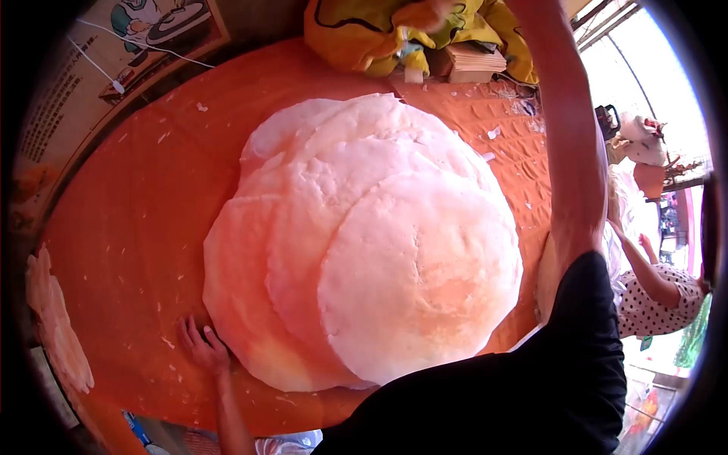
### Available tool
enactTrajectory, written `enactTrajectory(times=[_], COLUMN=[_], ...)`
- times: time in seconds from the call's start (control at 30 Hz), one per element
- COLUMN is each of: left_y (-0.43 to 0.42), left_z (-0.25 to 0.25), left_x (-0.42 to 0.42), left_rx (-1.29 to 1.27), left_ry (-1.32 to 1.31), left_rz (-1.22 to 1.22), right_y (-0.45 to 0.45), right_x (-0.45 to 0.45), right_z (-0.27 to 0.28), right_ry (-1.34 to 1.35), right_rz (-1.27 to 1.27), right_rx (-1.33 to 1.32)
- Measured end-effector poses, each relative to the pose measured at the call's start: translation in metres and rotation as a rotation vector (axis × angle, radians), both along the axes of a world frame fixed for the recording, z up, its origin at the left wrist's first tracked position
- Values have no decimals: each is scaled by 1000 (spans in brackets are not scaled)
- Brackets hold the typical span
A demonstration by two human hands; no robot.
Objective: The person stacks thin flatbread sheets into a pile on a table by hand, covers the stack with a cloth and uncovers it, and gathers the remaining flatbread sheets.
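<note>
Large, round, pale flatbreads [417, 265] lie in an overlapping pile on the orange tabletop. My left hand [205, 349] rests on the table beside the pile's lower left edge, fingers apart, holding nothing. My right arm stretches up along the right side and passes out at the top edge. A blurred skin-toned shape that looks like my right hand [432, 14] is at the yellow cloth [356, 34]. Its fingers are smeared, and I cannot make out whether it holds anything.
The orange table [136, 227] carries scattered crumbs. A stack of brown paper or card [474, 61] sits by the cloth. More flat pale pieces [57, 326] lie at the far left edge. Another person in a dotted top [663, 299] is at the right. A white cable [152, 47] hangs along the wall.
</note>
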State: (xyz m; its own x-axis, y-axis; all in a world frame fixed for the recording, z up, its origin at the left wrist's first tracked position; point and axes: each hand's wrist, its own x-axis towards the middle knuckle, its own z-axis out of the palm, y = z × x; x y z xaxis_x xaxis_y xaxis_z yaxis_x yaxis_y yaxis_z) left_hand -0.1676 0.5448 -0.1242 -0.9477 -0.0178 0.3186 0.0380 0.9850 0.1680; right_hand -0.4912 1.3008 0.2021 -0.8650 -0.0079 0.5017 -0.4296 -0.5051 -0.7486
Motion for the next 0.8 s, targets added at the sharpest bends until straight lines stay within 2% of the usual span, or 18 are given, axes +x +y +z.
enactTrajectory(times=[0.1, 0.13, 0.17, 0.23, 0.3, 0.37, 0.43, 0.5, 0.57, 0.63, 0.67, 0.73, 0.8], left_y=[-1, 0, -1, -3, -1, -1, -2, 0, 0, -8, -6, -2, -4], left_z=[2, 1, -1, -6, -2, -4, -2, 2, 1, -1, -1, -2, -4], left_x=[0, 0, 2, 0, 0, -1, -1, -1, -1, -1, -2, 1, 0], left_rx=[35, 43, 49, 12, -3, -19, -41, 4, 12, -28, -11, 23, -1], left_ry=[-11, -16, -27, -26, -6, 3, 9, -19, -22, -4, 3, 9, 8], left_rz=[21, 32, 38, 37, 20, 33, 1, 12, 5, -24, -11, 20, 22], right_y=[-7, 21, 39, 54, 87, 73, 48, 13, -14, 10, 19, 48, 59], right_x=[154, 189, 221, 262, 291, 300, 274, 241, 217, 202, 204, 227, 230], right_z=[-13, -36, -72, -127, -178, -203, -188, -174, -173, -217, -233, -280, -282], right_ry=[644, 577, 298, -420, -1112, -902, -822, -864, -732, -859, -1022, -865, -1038], right_rz=[-1716, -1783, -1746, -1602, -1201, -1394, -1287, -1163, -1182, -1170, -1111, -1195, -1206], right_rx=[1734, 1761, 1743, 1294, 398, 823, 676, 898, 1418, 1673, 1712, 1593, 1565])
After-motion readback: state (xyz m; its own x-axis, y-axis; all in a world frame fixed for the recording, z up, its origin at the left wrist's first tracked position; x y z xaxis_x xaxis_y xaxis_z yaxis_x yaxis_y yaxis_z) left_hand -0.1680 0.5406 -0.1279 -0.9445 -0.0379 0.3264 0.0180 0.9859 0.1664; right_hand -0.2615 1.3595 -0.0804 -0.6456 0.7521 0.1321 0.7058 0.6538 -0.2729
